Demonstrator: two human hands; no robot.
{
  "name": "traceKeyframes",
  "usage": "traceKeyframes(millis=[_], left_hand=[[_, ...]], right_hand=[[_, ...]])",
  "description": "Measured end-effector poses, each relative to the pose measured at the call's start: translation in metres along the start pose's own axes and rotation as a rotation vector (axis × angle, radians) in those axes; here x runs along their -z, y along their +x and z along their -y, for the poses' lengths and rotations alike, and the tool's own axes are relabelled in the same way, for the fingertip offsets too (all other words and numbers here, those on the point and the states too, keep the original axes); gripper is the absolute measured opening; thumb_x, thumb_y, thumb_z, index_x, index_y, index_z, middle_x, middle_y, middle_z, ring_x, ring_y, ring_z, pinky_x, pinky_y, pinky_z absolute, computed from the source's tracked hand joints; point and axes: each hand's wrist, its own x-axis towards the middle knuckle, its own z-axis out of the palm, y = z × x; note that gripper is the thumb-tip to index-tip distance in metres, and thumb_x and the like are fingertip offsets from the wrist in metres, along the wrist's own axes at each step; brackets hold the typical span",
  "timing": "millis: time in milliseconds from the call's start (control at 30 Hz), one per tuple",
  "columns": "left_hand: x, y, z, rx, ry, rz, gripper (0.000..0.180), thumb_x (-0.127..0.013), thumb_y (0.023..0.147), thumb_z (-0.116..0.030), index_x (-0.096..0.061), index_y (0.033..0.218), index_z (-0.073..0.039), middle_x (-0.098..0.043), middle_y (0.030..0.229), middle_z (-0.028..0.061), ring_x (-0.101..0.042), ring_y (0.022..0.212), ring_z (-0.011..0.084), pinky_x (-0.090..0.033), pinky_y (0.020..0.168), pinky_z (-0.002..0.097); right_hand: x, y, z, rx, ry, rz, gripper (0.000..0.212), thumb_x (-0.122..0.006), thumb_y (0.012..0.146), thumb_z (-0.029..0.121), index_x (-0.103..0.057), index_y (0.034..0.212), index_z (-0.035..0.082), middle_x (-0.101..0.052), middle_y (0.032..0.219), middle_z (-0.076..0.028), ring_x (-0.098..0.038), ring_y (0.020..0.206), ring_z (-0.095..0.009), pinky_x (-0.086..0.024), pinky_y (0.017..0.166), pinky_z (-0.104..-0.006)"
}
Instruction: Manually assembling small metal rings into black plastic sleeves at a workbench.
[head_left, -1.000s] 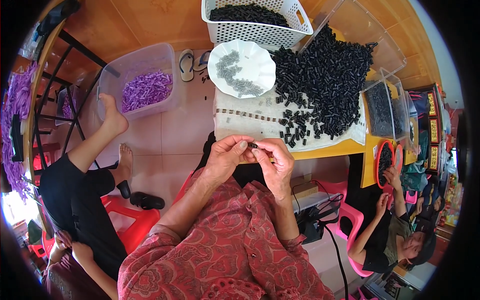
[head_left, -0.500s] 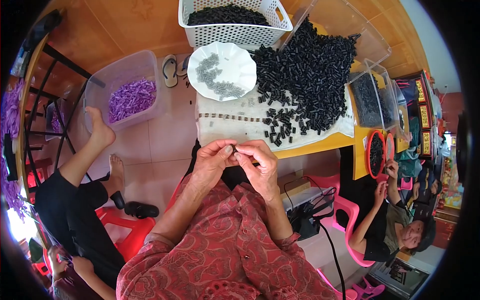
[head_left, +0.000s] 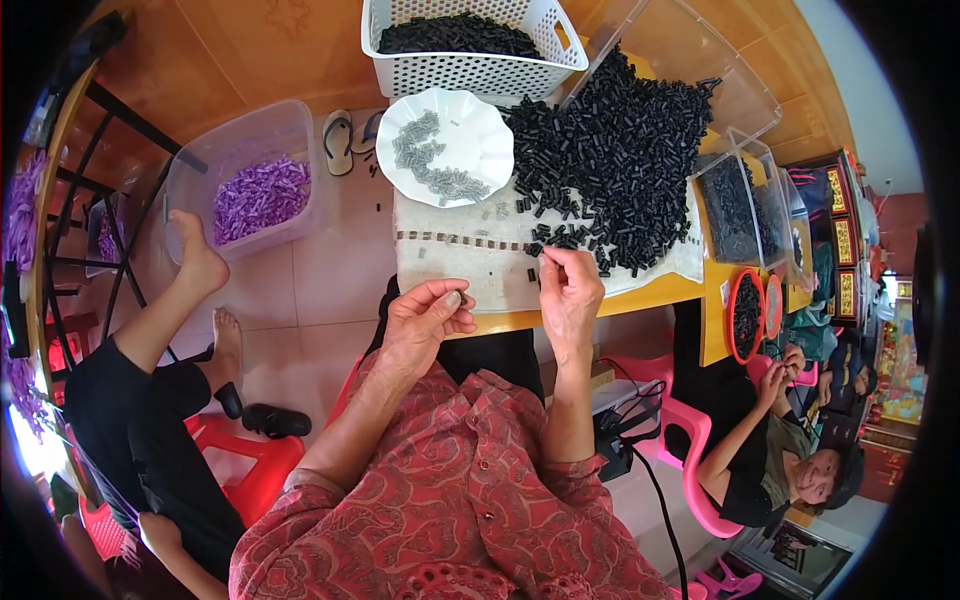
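My left hand (head_left: pixel 428 312) is in front of the table's near edge, thumb and fingers pinched on a small black piece, most of it covered by the fingertips. My right hand (head_left: pixel 570 290) reaches over the cloth, fingers drawn together at the near fringe of a heap of short black tubular pieces (head_left: pixel 635 160). Whatever lies between its fingertips is too small to make out. Beyond my left hand, a white scalloped plate (head_left: pixel 480 135) holds small clear pieces (head_left: pixel 425 150). Heap and plate rest on a pale cloth (head_left: pixel 440 265) with a brown checked stripe.
A white perforated basket (head_left: pixel 475 75) of black pieces stands behind the plate. Clear bins (head_left: pixel 735 200) and a red-rimmed bowl (head_left: pixel 747 315) are to the right, near a seated person (head_left: pixel 780 440). At left are a tub of purple pieces (head_left: pixel 262 200) and another person's legs (head_left: pixel 170 400).
My right hand has parted from my left and moved right and forward to the heap's near fringe. My left hand stays almost in place, still pinching the small black piece.
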Motion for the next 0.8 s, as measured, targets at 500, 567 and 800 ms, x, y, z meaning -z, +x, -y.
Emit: traceKeyframes(millis=[500,567,800], left_hand=[[0.007,0.002,0.001,-0.023,-0.003,-0.012,0.023,-0.056,0.096,-0.009,-0.061,0.116,0.000,-0.067,0.097,0.0097,-0.065,0.078,0.0148,-0.056,0.076,0.0321],[0.007,0.002,0.001,-0.020,-0.007,-0.009,0.023,-0.055,0.096,-0.009,-0.061,0.116,0.000,-0.067,0.097,0.0097,-0.065,0.078,0.0146,-0.056,0.076,0.0319],[0.008,0.003,0.000,-0.013,-0.026,-0.016,0.023,-0.055,0.096,-0.010,-0.061,0.117,0.000,-0.067,0.097,0.0094,-0.065,0.079,0.0144,-0.056,0.076,0.0319]], right_hand=[[-0.031,0.024,0.008,0.034,-0.210,0.100,0.011,-0.068,0.078,0.006,-0.068,0.088,0.010,-0.059,0.082,-0.012,-0.062,0.069,-0.031,-0.048,0.060,-0.0407],[-0.038,0.020,0.016,0.008,-0.072,0.156,0.011,-0.068,0.078,0.005,-0.067,0.088,0.010,-0.059,0.082,-0.011,-0.062,0.067,-0.029,-0.049,0.060,-0.0385],[-0.057,0.012,0.030,0.097,-0.020,0.224,0.009,-0.067,0.079,0.005,-0.067,0.087,0.008,-0.060,0.082,-0.010,-0.063,0.070,-0.030,-0.049,0.061,-0.0385]])
